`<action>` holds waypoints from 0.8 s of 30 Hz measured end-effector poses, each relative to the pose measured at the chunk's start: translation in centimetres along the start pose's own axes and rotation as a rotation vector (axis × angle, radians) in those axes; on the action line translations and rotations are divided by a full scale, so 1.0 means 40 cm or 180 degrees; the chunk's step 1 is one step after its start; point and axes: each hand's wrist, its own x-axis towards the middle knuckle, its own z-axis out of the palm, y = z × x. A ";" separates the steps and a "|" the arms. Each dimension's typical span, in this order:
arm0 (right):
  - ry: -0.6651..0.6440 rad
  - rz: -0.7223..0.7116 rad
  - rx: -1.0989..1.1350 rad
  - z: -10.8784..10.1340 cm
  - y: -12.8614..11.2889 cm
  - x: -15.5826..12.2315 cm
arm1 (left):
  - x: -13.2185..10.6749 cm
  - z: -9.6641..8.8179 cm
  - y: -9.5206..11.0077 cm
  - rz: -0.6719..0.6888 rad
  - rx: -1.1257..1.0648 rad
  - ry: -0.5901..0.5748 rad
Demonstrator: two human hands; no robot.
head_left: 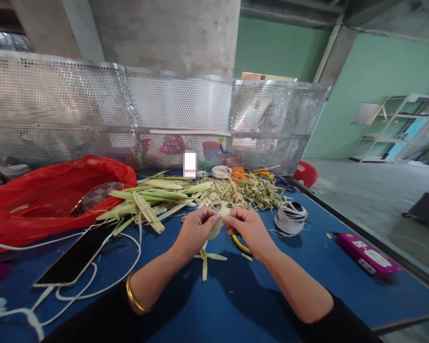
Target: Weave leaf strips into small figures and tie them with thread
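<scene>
We see left sleeve [103,314] plain black, ending partway along left forearm [157,281]; right sleeve [339,324] same black, ending high on right forearm [296,286]. Shiny gold-coloured bangle [130,295], smooth narrow band, circles left forearm beside sleeve edge. Both hands [195,231] bare.

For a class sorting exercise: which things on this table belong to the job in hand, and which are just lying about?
Likely part of the job:
- husk piece in left hand and right hand
- husk cross below
- green husks
- dry shreds, perhaps
- white spool, perhaps

Probably just lying about:
- dark-screened device
- its cable
- purple packet, right
- red bag, perhaps
</scene>
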 end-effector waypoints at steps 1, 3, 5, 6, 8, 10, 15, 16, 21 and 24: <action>-0.0037 -0.0009 0.0027 0.000 0.000 0.000 | 0.000 0.001 0.000 0.0003 -0.0012 0.0001; -0.0111 -0.0046 0.0083 -0.002 -0.002 -0.001 | -0.001 0.001 0.002 -0.0038 -0.0072 -0.0002; -0.0160 -0.0064 0.0168 -0.004 -0.005 -0.002 | -0.001 0.000 0.004 -0.0095 -0.0154 0.0066; -0.0190 -0.0061 0.0228 -0.005 -0.006 -0.002 | 0.000 -0.001 0.005 -0.0125 -0.0192 0.0123; -0.0296 -0.0045 0.0383 -0.010 -0.010 -0.002 | 0.005 -0.008 0.004 -0.0196 -0.0250 0.0271; -0.0475 -0.0065 0.0626 -0.018 -0.015 -0.003 | 0.014 -0.020 -0.001 -0.0292 -0.0318 0.0432; -0.1072 -0.0514 0.1408 -0.070 -0.049 -0.018 | 0.047 -0.062 -0.025 -0.0624 -0.0609 0.0935; -0.1201 -0.0673 0.1465 -0.085 -0.058 -0.022 | 0.052 -0.069 -0.029 -0.0657 -0.0640 0.1005; -0.0364 -0.1265 0.0766 -0.140 -0.072 -0.004 | 0.057 -0.082 -0.026 -0.0618 -0.0695 0.1086; 0.1023 -0.1039 -0.0463 -0.141 -0.038 0.047 | 0.046 -0.067 -0.011 -0.0456 -0.0692 0.0899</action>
